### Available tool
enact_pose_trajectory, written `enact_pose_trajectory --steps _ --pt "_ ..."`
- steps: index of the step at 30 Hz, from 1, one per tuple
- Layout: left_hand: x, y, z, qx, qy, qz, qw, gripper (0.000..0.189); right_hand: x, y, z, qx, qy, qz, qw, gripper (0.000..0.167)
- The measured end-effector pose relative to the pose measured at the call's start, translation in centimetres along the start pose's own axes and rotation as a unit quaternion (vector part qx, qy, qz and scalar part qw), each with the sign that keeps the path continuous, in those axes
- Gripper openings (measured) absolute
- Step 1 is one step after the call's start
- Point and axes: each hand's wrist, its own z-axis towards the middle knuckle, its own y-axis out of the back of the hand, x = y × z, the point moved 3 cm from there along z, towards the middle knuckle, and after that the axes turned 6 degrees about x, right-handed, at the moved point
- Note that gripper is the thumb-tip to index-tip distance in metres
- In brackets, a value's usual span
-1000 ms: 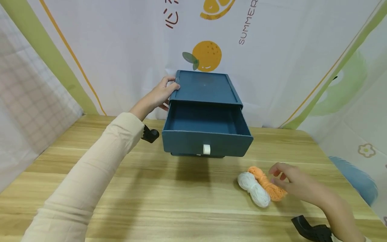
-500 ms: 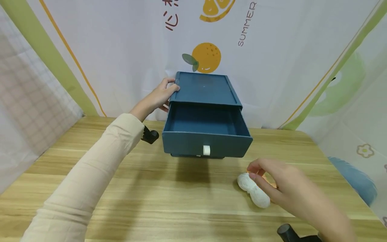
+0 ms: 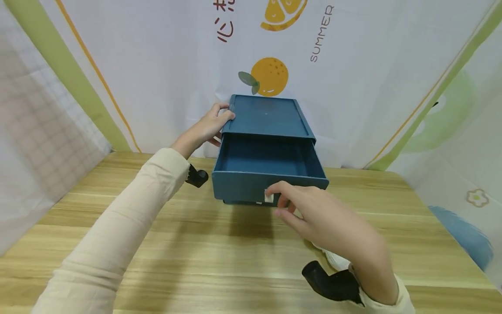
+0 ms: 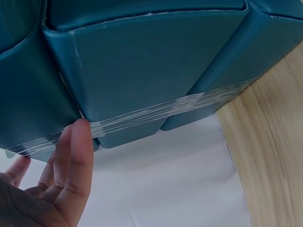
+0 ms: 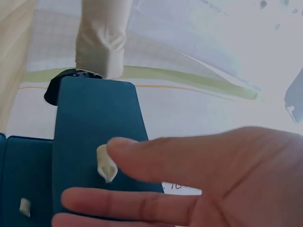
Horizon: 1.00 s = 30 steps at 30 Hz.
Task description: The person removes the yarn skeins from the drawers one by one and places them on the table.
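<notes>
Head: the left hand (image 3: 207,126) rests against the cabinet (image 3: 268,117), its drawer (image 3: 237,185) pulled out; the right hand (image 3: 313,211) is at the tab (image 3: 269,197), white yarn (image 3: 337,261) partly hidden beneath that arm.
Left wrist: unclenched fingers touch the side by the tape (image 4: 161,111).
Right wrist: thumb and fingers parted, grasping nothing; whether the thumb touches the tab, I cannot tell.

The drawer (image 3: 243,185) looks smooth plastic, the table (image 3: 219,257) wood.

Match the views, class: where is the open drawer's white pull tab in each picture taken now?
Head: white pull tab below centre, slightly right, at the right hand.
Left wrist: not in it.
Right wrist: left of and below centre; the larger tab.
Shared landmark: the blue drawer unit.
</notes>
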Motion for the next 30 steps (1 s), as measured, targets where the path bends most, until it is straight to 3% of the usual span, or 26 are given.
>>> enact_pose_trajectory --steps 7,11,30 --pt "-0.2 -0.3 0.2 0.002 -0.005 -0.001 1.0000 0.062 -0.3 0.1 1.1 0.025 0.001 0.051 0.9984 0.023" --pt "-0.3 -0.4 0.2 0.005 -0.003 0.000 1.0000 0.062 -0.4 0.1 1.3 0.023 0.008 0.057 0.9981 0.015" --pt "0.1 -0.1 0.0 0.002 -0.004 -0.002 1.0000 0.063 -0.7 -0.1 1.8 0.011 0.032 0.081 0.9961 0.015"
